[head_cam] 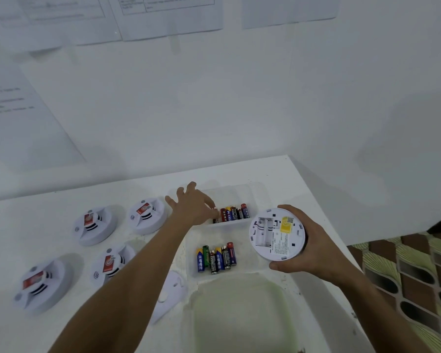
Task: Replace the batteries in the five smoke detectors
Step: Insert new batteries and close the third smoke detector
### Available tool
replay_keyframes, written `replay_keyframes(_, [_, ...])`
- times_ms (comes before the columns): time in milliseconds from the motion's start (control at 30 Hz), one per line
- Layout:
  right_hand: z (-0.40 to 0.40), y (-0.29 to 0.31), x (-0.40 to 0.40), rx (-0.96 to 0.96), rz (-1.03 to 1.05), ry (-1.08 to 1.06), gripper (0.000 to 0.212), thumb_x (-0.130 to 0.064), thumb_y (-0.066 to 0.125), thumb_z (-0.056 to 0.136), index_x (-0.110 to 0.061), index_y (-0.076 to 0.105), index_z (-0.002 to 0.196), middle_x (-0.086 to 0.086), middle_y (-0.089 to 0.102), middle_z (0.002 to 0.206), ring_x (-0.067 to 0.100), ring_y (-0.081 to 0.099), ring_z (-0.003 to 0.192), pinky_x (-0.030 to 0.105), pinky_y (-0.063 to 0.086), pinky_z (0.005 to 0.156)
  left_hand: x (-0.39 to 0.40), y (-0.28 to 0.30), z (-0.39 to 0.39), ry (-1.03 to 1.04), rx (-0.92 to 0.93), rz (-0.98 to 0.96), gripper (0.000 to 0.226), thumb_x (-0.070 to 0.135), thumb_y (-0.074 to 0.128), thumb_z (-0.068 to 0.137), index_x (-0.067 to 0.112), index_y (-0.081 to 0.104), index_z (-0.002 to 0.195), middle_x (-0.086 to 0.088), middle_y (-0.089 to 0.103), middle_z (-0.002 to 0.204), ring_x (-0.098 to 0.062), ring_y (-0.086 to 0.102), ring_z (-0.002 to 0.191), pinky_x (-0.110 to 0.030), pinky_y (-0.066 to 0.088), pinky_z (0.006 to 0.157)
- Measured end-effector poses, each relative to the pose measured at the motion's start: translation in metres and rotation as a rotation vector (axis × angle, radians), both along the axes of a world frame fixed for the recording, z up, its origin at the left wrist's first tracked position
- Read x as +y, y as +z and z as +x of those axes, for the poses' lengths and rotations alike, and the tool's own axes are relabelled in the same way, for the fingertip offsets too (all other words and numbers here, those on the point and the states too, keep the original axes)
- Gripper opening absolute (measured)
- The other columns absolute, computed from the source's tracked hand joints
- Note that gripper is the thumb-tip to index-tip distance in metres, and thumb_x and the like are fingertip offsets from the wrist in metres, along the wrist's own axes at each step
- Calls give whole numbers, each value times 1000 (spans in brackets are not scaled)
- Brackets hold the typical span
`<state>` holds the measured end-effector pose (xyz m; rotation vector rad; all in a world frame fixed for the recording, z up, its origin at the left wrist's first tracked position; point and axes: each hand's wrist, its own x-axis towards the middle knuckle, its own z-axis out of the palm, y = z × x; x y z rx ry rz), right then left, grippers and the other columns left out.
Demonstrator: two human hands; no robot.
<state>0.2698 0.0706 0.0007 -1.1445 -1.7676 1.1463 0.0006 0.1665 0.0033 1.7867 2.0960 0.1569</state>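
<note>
My right hand (308, 247) grips a white smoke detector (276, 234) with its back turned up; the battery bay looks empty. My left hand (192, 206) reaches into the far clear tray (250, 193). Its thumb and forefinger pinch the leftmost battery of the row (233, 214) there, and the other fingers are spread. A second clear tray (247, 270), nearer to me, holds several more batteries (215, 258). Several other detectors lie face up on the white table, three of them at the back (147, 215), the left (94, 224) and the near left (42, 284).
A loose white cover plate (171, 294) lies under my left forearm. A large clear container with a greenish bottom (239, 314) stands in front of the trays. The table's right edge (341, 240) drops to a patterned floor. A white wall with papers rises behind.
</note>
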Motion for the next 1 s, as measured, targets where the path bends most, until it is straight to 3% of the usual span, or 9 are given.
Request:
replay_keyframes(133, [-3, 2, 0, 10, 10, 3, 95, 1, 95, 52, -25, 50, 131, -14, 64, 118, 9, 61, 113, 18, 53, 86, -11, 15, -1, 39, -144, 114, 20, 49, 75, 74, 37, 73, 89, 1, 27, 154, -24, 19, 143, -56, 1, 115])
replay_keyframes(200, [-7, 5, 0, 18, 12, 13, 94, 3, 94, 52, -26, 50, 130, -16, 64, 117, 6, 61, 113, 16, 52, 85, -21, 29, 1, 63, -222, 218, 20, 47, 75, 76, 35, 74, 92, 1, 39, 147, -21, 31, 137, -48, 14, 115])
replay_keyframes(300, [-16, 10, 0, 31, 20, 33, 93, 5, 93, 52, -28, 50, 128, -22, 64, 116, 1, 61, 110, 13, 51, 83, -45, 54, 7, -1, -403, 391, 19, 37, 73, 82, 26, 75, 98, 5, 65, 111, -11, 58, 108, -30, 44, 94])
replay_keyframes(400, [-26, 14, 0, 50, 28, 51, 92, 5, 93, 53, -29, 50, 127, -20, 65, 115, 2, 62, 109, 15, 52, 82, -76, 78, 20, -57, -605, 435, 16, 27, 73, 84, 23, 73, 99, 16, 70, 78, 4, 65, 76, -11, 48, 71])
replay_keyframes(567, [-36, 20, -1, 84, 63, 74, 91, -8, 94, 49, -28, 51, 127, -14, 66, 116, 10, 64, 107, 18, 53, 85, -100, 79, 40, -129, -682, 383, 11, 25, 74, 83, 28, 68, 91, 9, 75, 79, 3, 65, 67, -11, 48, 62])
replay_keyframes(733, [-34, 21, -2, 100, 58, 92, 94, -9, 93, 49, -23, 51, 131, -11, 66, 118, 13, 64, 110, 19, 53, 87, -107, 68, 40, -176, -511, 404, 15, 36, 72, 84, 31, 73, 98, 15, 64, 89, 10, 55, 76, -2, 37, 64])
replay_keyframes(867, [-24, 25, 0, 116, 48, 115, 93, 7, 93, 52, -21, 53, 131, -9, 66, 117, 13, 63, 109, 22, 54, 83, -110, 63, 36, -280, -538, 296, 45, 50, 75, 74, 41, 65, 117, 15, 55, 111, 5, 52, 101, -11, 38, 79])
replay_keyframes(1000, [-17, 27, 2, 106, 53, 136, 92, 8, 92, 52, -20, 55, 131, -4, 65, 121, 19, 62, 114, 29, 56, 89, -110, 63, 25, -407, -545, 123, 83, 40, 91, 57, 46, 54, 131, 18, 63, 117, 1, 60, 99, -19, 51, 84])
